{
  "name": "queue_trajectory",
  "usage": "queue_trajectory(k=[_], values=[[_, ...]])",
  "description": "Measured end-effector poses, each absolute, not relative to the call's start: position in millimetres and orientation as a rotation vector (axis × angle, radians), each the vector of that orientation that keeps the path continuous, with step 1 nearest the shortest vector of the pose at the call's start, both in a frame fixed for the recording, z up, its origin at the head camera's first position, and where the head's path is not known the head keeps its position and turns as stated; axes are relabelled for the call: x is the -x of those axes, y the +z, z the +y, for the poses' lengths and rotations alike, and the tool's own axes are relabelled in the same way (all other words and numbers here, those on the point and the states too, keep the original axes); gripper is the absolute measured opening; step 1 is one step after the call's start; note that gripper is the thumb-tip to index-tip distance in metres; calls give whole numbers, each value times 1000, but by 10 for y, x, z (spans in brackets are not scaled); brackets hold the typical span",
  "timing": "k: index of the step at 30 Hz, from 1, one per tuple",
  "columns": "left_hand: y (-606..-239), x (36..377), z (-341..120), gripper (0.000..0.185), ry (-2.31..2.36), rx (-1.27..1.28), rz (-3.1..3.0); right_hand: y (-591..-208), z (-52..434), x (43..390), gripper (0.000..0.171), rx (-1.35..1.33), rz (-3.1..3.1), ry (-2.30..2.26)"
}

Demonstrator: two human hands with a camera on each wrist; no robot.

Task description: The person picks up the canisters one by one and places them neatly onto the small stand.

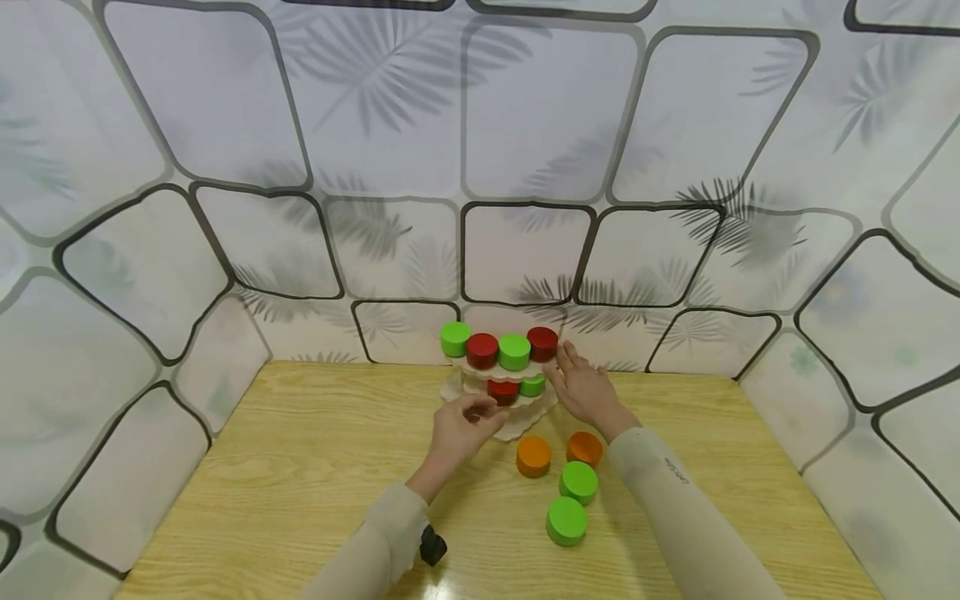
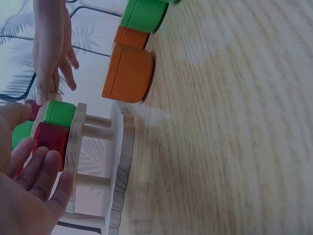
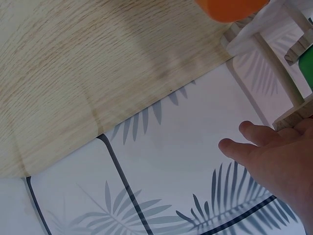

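A pale wooden table (image 1: 300, 467) is filling the lower part of the head view, and a white backdrop (image 1: 525, 125) printed with dark rounded outlines and grey palm leaves is rising behind and beside it. The landmark is a small tiered wooden stand (image 1: 501, 398) with scalloped white shelves, sitting at the far middle of the table against the backdrop.

Two long pale sleeves are reaching toward the stand from the near edge. The right hand (image 1: 587, 390) is lying just right of the stand with its fingers straight and relaxed, the fingertips touching the edge of the top shelf next to a red cylinder (image 1: 542, 342); it is gripping nothing. The left hand (image 1: 461, 427) is hovering at the front left of the stand, fingers loosely bent toward the middle shelf, and the left wrist view is showing its fingers (image 2: 41, 169) extended close to a red block (image 2: 53, 139) without closing on it.

On the stand's top shelf, four cylinders are standing in a row: green (image 1: 454, 338), red (image 1: 482, 350), green (image 1: 514, 351), then the red one at the right end. On the shelf below, a red cylinder (image 1: 502, 390) and a green one (image 1: 532, 385) are sitting side by side.

On the table just in front of the stand, to its right, two orange cylinders (image 1: 533, 456) (image 1: 584, 448) are lying near each other; nearer the person, two green cylinders (image 1: 578, 482) (image 1: 566, 521) are sitting close together.
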State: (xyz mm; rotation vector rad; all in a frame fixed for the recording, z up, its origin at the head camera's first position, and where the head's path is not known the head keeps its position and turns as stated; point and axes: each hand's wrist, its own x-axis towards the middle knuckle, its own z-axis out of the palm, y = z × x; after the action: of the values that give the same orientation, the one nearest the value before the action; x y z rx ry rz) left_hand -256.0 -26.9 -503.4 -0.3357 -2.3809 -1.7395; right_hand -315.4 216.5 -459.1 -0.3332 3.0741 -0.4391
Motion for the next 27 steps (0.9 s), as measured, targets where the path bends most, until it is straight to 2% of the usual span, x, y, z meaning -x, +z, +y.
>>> queue_trajectory(k=[10, 27], values=[[-5160, 2447, -243, 43, -1941, 595, -2425, -4578, 2166, 3146, 73, 335, 3067, -442], [-5328, 2374, -104, 54, -1894, 637, -2562, -4572, 2162, 3140, 73, 337, 3069, -450]])
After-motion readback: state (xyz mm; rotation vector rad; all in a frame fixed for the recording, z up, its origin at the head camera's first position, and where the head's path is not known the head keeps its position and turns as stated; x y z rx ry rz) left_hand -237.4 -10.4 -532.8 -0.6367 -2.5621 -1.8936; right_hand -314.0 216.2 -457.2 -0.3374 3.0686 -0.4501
